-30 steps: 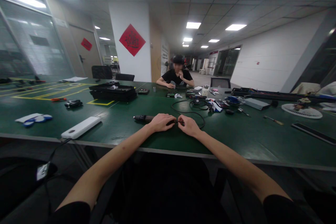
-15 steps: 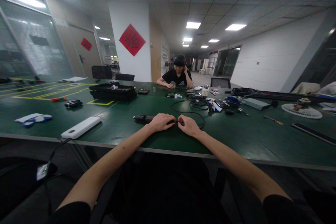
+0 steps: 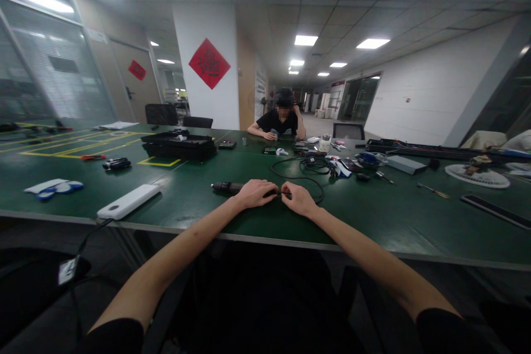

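Near the table's front edge, my left hand (image 3: 257, 193) is closed over a dark electric screwdriver (image 3: 227, 187) lying on the green table. Its metal tip points left, and my palm and fingers cover its rear part. Just to the right, my right hand (image 3: 297, 198) pinches the black cable (image 3: 318, 183) close to the screwdriver's rear end. A narrow gap separates the fingertips of both hands. From there the cable loops back to a black coil farther up the table. My fingers hide the exact joint between cable and tool.
A white power strip (image 3: 128, 201) lies on the left, with a black tray (image 3: 178, 146) behind it. Small parts and a clear-wrapped bundle (image 3: 371, 159) are strewn right of centre. A screwdriver (image 3: 433, 191) lies farther right. A person (image 3: 282, 119) sits across the table.
Both hands stay in place on the screwdriver and cable. The seated person's head has tipped slightly downward.
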### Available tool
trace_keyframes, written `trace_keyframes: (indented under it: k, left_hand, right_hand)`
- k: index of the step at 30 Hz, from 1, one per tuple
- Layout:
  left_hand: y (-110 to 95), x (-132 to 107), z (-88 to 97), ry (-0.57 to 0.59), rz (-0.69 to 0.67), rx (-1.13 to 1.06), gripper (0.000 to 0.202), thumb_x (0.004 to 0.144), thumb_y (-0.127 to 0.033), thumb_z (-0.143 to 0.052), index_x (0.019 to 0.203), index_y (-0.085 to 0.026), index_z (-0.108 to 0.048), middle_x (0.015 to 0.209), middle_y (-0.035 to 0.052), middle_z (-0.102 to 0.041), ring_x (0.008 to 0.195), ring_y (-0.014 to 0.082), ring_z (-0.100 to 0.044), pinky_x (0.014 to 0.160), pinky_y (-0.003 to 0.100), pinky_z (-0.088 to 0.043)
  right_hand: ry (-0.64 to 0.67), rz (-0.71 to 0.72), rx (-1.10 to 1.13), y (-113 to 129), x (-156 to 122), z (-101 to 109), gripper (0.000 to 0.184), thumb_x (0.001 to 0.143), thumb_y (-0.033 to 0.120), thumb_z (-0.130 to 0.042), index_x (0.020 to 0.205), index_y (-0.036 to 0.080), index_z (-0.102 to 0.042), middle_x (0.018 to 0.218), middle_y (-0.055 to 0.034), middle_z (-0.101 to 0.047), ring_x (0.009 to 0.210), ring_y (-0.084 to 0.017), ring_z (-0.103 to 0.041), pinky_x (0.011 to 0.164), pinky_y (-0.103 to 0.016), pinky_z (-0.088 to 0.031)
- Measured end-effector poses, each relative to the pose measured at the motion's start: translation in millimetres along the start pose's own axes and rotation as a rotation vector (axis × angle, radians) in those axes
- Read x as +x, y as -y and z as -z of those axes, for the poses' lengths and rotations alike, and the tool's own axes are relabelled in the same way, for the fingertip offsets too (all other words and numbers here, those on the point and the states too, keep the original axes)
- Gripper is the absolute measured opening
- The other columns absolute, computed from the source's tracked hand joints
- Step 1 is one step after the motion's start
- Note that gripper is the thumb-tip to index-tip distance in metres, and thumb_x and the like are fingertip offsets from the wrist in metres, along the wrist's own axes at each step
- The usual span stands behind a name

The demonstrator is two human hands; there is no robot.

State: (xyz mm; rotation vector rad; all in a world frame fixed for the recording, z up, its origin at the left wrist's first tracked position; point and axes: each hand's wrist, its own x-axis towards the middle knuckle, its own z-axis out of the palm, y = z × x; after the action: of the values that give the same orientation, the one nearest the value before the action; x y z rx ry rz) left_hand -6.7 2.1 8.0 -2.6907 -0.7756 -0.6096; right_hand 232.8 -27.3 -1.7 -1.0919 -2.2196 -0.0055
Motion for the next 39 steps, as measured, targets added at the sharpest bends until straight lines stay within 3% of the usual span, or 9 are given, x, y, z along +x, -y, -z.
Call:
trace_keyframes:
  k: [3,8,13,18,21,27,34,39]
  left_hand:
    - [0,0,0.2,0.005,-0.021,-0.004,0.025,0.103,-0.04,-0.052,0.123,-0.028,-0.063,0.112,0.0016,-0.072,0.103,0.0188,-0.068,0.088,0.031,-0.049]
    - [1,1,-2.0,-0.007,0.027,0.001,0.026,0.103,-0.046,-0.053,0.116,-0.027,-0.064,0.105,0.0015,-0.073,0.097,0.0185,-0.069,0.085,0.03,-0.049]
    - [2,0,-2.6,-0.021,-0.026,-0.013,0.025,0.103,-0.041,-0.053,0.122,-0.028,-0.063,0.111,0.0014,-0.073,0.101,0.0183,-0.069,0.087,0.03,-0.049]
    - [4,0,-6.7,-0.028,0.038,-0.004,0.025,0.102,-0.047,-0.055,0.112,-0.027,-0.065,0.101,0.0014,-0.073,0.094,0.0185,-0.069,0.083,0.03,-0.049]
    - [4,0,-7.4,-0.027,0.024,-0.004,0.027,0.102,-0.046,-0.055,0.119,-0.028,-0.063,0.106,0.0021,-0.073,0.097,0.0189,-0.069,0.085,0.031,-0.049]
    - [-2,3,-5.1,-0.071,-0.105,-0.048,0.03,0.104,-0.031,-0.048,0.131,-0.023,-0.058,0.12,0.0071,-0.071,0.114,0.0197,-0.065,0.105,0.037,-0.043]
    - [-4,6,-9.2,-0.075,-0.042,-0.06,0.035,0.104,-0.035,-0.051,0.136,-0.022,-0.055,0.123,0.008,-0.07,0.114,0.0214,-0.065,0.101,0.039,-0.045]
    - [-6,4,-5.3,-0.074,-0.084,-0.081,0.04,0.1,-0.029,-0.054,0.139,-0.022,-0.052,0.126,0.0089,-0.068,0.119,0.0219,-0.062,0.104,0.038,-0.045]
  right_hand:
    - [-0.003,0.002,0.004,0,0,-1,0.009,0.09,0.023,-0.063,0.098,0.023,-0.06,0.092,-0.002,-0.068,0.079,-0.017,-0.061,0.071,-0.025,-0.043]
    - [0.001,0.007,0.007,0,0,0,0.008,0.091,0.024,-0.063,0.097,0.023,-0.06,0.091,-0.002,-0.068,0.079,-0.017,-0.061,0.073,-0.025,-0.044]
    - [0.011,-0.005,0.0,2,0,1,0.009,0.091,0.023,-0.064,0.099,0.023,-0.06,0.093,-0.0026,-0.068,0.08,-0.017,-0.062,0.072,-0.026,-0.044]
    - [0.013,-0.009,-0.003,3,0,2,0.009,0.091,0.023,-0.064,0.1,0.023,-0.06,0.092,-0.0024,-0.068,0.08,-0.017,-0.062,0.072,-0.026,-0.044]
    - [0.012,-0.007,-0.005,3,0,2,0.009,0.091,0.022,-0.064,0.099,0.023,-0.06,0.092,-0.0021,-0.069,0.079,-0.017,-0.062,0.071,-0.025,-0.043]
    - [0.009,-0.012,-0.02,4,0,2,0.012,0.09,0.021,-0.065,0.101,0.023,-0.06,0.095,-0.0026,-0.07,0.081,-0.018,-0.063,0.07,-0.025,-0.041]
    - [0.017,-0.002,-0.028,3,0,2,0.01,0.091,0.022,-0.064,0.1,0.023,-0.06,0.096,-0.0035,-0.07,0.083,-0.018,-0.063,0.071,-0.025,-0.042]
    - [0.017,-0.006,-0.04,2,0,1,0.01,0.091,0.021,-0.064,0.1,0.023,-0.06,0.094,-0.0036,-0.07,0.081,-0.019,-0.063,0.071,-0.026,-0.042]
